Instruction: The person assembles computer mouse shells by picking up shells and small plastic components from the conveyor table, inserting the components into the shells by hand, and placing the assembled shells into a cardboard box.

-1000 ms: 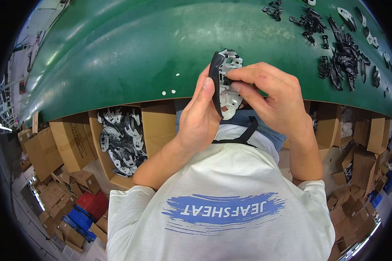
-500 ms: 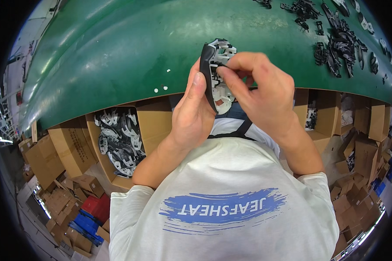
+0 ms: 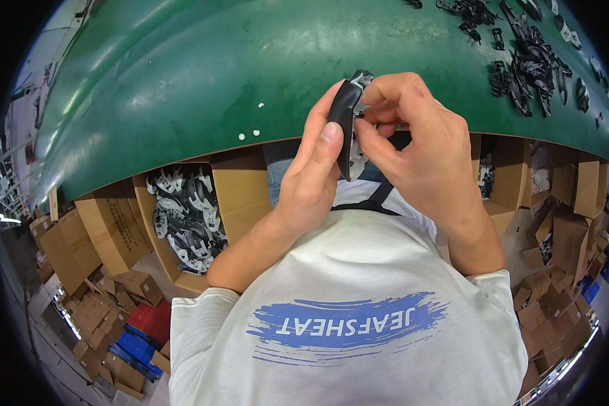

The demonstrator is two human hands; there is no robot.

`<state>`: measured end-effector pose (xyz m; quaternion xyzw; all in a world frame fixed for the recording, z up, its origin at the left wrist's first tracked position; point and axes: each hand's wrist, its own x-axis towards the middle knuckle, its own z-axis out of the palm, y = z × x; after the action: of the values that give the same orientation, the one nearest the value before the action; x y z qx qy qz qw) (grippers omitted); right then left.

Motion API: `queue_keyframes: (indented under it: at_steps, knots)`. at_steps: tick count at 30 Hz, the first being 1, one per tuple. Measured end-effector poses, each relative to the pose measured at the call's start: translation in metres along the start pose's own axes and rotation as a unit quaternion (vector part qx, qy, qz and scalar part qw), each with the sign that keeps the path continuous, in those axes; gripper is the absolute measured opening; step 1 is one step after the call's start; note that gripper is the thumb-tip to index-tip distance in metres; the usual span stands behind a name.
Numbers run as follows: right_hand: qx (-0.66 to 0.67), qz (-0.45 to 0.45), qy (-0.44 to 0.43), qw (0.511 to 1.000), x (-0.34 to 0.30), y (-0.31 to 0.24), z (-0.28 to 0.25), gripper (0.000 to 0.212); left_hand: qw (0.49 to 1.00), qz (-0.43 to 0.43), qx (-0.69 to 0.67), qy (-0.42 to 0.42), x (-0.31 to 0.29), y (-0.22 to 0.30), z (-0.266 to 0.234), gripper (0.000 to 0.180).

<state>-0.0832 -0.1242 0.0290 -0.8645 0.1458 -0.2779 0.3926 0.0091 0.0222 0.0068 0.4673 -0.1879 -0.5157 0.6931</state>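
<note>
A curved plastic housing (image 3: 346, 111), glossy black outside with a pale grey-white inner frame, stands upright in front of my chest at the near edge of the table. My left hand (image 3: 314, 155) is closed round its black outer side, thumb lying along the shell. On the inner side, my right hand (image 3: 416, 139) works with bent fingers, thumb and fingertips pressed to the frame. Whether the right fingertips pinch a small piece is hidden behind the hand and housing.
The green-topped table (image 3: 183, 88) stretches ahead, with small white bits (image 3: 241, 137) near its front edge. Black plastic parts (image 3: 534, 71) are heaped at the far right. An open cardboard box (image 3: 243, 189) at my left holds similar housings (image 3: 189, 223); more boxes (image 3: 504, 176) stand at right.
Both hands and the housing have shifted slightly right. The housing has turned so its black shell shows more and its inner frame less. The right fingers have curled closer against the frame.
</note>
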Motion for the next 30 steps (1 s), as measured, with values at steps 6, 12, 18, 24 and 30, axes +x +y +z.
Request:
queue_keyframes:
  at_steps: [6,12,18,24,30]
  knots:
    - [0.039,0.057,-0.020,0.997,-0.002,0.003,0.002,0.031,0.999,0.022,-0.036,-0.013,-0.003,-0.007,0.004,0.067]
    - [0.096,0.141,-0.026,0.985,0.000,-0.003,-0.009,0.031,0.995,0.029,-0.095,0.003,-0.002,-0.006,0.007,0.065]
    - [0.027,0.071,0.001,0.997,-0.004,0.006,0.000,0.030,0.995,0.069,0.070,0.029,0.000,-0.015,0.004,0.066]
    - [0.040,0.018,0.066,0.997,-0.009,0.010,0.012,0.027,0.999,0.016,-0.025,0.023,0.005,-0.013,0.002,0.065]
    - [-0.050,-0.036,0.096,0.993,-0.019,0.030,0.021,0.026,0.993,0.003,-0.110,0.031,0.013,-0.020,-0.001,0.062]
